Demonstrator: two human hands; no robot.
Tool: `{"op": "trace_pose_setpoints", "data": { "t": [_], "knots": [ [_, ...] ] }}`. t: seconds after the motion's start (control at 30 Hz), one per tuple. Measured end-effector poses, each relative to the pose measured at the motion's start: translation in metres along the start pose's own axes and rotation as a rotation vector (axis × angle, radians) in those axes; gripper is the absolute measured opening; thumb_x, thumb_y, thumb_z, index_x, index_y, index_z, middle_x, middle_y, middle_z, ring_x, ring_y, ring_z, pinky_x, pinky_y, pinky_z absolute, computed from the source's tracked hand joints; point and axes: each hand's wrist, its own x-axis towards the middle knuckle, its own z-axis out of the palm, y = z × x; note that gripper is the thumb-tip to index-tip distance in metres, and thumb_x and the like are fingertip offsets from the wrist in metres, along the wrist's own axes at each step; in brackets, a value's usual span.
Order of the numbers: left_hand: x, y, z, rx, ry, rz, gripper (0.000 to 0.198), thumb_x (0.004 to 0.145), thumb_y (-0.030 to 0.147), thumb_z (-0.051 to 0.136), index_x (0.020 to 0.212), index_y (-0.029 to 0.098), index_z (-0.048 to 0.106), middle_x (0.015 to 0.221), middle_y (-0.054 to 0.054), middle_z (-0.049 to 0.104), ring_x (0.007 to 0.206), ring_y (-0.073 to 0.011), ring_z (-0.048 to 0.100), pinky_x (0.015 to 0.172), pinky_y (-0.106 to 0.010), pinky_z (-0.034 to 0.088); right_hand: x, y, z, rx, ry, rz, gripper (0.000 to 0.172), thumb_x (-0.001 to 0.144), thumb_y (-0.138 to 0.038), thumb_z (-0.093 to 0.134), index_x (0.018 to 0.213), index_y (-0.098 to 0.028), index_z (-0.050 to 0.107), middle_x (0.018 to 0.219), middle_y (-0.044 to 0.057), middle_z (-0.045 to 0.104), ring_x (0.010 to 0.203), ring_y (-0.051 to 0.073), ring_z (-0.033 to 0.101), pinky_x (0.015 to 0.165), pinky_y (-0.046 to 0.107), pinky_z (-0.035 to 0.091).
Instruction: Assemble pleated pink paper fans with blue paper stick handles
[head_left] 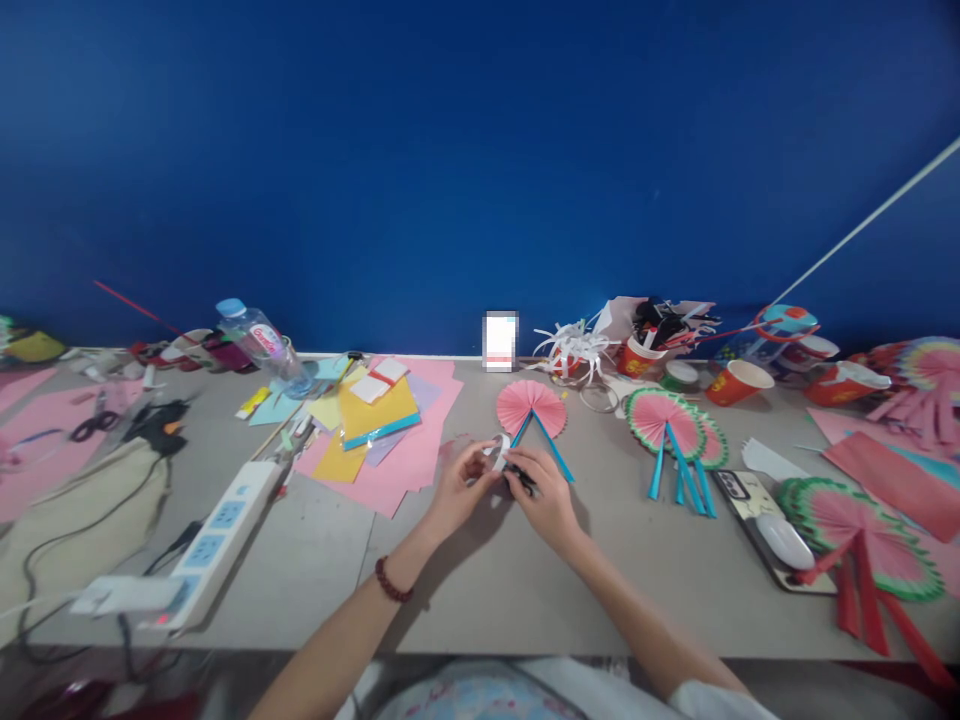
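Note:
My left hand (466,482) pinches a thin white strip (501,452), which curls up between the two hands. Close beside it, my right hand (541,492) has its fingers closed around a small black object (520,478); its kind is mostly hidden by the fingers. Right fingertips are near or at the lower end of the strip; I cannot tell if they touch it. Just beyond both hands lies a pink pleated paper fan (532,408) with two blue paper legs, partly covered by my right hand.
Watermelon-like paper fans (666,422) lie to the right, near a phone with a mouse (784,541). Paper cups (739,383) and white strip scraps (576,345) line the back. Coloured paper (375,410), a plastic bottle (264,345) and a power strip (225,535) occupy the left.

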Motion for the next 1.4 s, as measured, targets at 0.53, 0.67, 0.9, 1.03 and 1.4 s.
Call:
{"op": "trace_pose_setpoints", "data": {
  "t": [0.53,0.67,0.9,1.03,1.4],
  "knots": [
    [-0.003,0.010,-0.001,0.070,0.033,0.111,0.024,0.081,0.038,0.063,0.098,0.022,0.067,0.101,-0.007,0.059,0.081,-0.0160,0.060,0.062,-0.025,0.053,-0.004,-0.003,0.000,0.042,-0.146,0.047,0.052,0.090,-0.022,0.050,0.140,-0.027,0.041,0.121,0.009,0.062,0.107,0.021,0.060,0.090,0.035,0.052],
    [-0.002,0.009,-0.004,0.023,0.044,0.090,0.027,0.080,0.037,0.065,0.101,0.021,0.063,0.100,-0.007,0.060,0.072,-0.0129,0.060,0.061,-0.026,0.052,0.000,0.004,-0.006,-0.030,-0.099,0.135,0.032,0.089,-0.023,0.050,0.120,-0.022,0.058,0.105,0.009,0.066,0.093,0.020,0.062,0.081,0.031,0.051],
    [-0.003,0.019,-0.007,-0.042,0.063,-0.002,0.037,0.077,0.037,0.067,0.107,0.019,0.059,0.086,-0.004,0.064,0.070,-0.0135,0.063,0.063,-0.026,0.050,0.002,0.018,-0.019,-0.371,-0.348,0.231,0.008,0.082,-0.018,0.057,0.081,-0.020,0.064,0.082,0.004,0.066,0.082,0.020,0.059,0.073,0.029,0.044],
    [-0.002,0.021,-0.008,-0.054,0.055,-0.013,0.037,0.076,0.038,0.067,0.106,0.019,0.058,0.082,-0.003,0.064,0.069,-0.0140,0.063,0.064,-0.026,0.050,0.003,0.012,-0.019,-0.466,-0.435,0.228,0.010,0.077,-0.014,0.061,0.083,-0.020,0.066,0.085,0.006,0.068,0.085,0.021,0.061,0.072,0.028,0.042],
    [0.001,0.029,-0.012,-0.102,0.072,-0.029,0.033,0.076,0.036,0.067,0.101,0.019,0.054,0.075,0.000,0.062,0.061,-0.0131,0.062,0.062,-0.028,0.050,0.013,-0.003,-0.097,-0.055,-0.873,0.473,0.010,0.069,-0.017,0.062,0.076,-0.022,0.068,0.059,-0.002,0.061,0.053,0.012,0.050,0.049,0.022,0.030]
  ]
}}
